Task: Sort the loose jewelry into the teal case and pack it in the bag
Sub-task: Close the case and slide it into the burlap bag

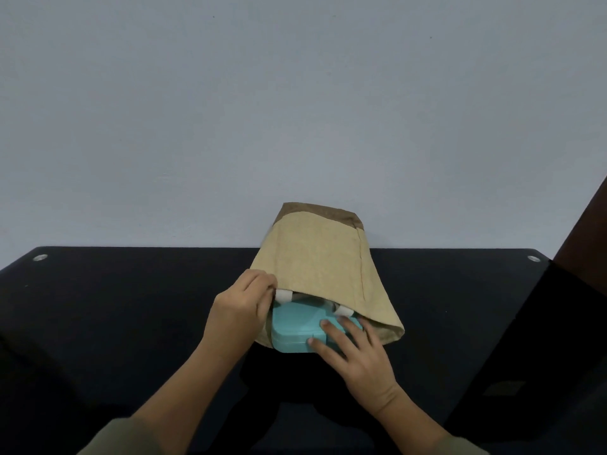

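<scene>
The closed teal case (295, 330) sits half inside the mouth of the tan cloth bag (315, 257), which lies on its side on the black counter (131, 307). The left hand (239, 307) pinches the bag's upper rim beside a white handle (284, 294). The right hand (358, 353) presses spread, straight fingers on the case's near corner.

Wall (295, 110): pale blue-grey, plain and matte, filling the upper half of the view. A couple of tiny dark specks (430, 37) sit high on it.
Table (131, 307): black with a glossy top. Its far edge meets the wall, and it spans nearly the full width.
Table corners: a small round silver fitting at the far left (40, 257) and far right (533, 258).
Right edge: a dark brown slanted panel (588, 221), perhaps a door or cabinet side; too little shows to tell.
Light: soft and even, dimmer toward the near edge.
</scene>
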### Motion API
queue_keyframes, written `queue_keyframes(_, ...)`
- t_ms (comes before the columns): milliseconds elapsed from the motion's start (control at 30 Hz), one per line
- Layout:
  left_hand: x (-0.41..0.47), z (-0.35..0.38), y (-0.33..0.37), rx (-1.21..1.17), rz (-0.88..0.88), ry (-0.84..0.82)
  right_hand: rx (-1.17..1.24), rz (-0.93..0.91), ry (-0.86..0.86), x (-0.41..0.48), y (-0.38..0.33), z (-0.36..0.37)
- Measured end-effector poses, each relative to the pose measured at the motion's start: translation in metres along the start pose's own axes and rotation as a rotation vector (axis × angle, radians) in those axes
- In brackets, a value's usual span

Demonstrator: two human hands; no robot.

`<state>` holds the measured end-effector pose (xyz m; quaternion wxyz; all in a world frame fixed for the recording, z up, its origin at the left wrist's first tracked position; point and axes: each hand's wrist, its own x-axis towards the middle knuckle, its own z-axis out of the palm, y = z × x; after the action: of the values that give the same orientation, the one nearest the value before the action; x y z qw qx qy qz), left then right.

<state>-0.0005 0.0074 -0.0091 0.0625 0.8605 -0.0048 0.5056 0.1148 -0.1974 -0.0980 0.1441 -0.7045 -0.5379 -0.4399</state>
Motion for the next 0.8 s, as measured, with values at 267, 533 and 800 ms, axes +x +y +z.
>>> queue_keyframes(267, -0.044, 0.007, -0.011, 0.055, 0.066, -0.232, 0.133, -0.083, -0.133, -0.021, 0.007, -0.024)
queue_keyframes(533, -0.071, -0.006, -0.044, 0.102, -0.224, -0.321, -0.111, 0.342, -0.203, -0.020, 0.057, -0.050)
queue_keyframes(800, -0.054, 0.003, -0.043, -0.315, -0.800, -0.472, 0.510, 0.971, -0.529, -0.005, 0.052, -0.028)
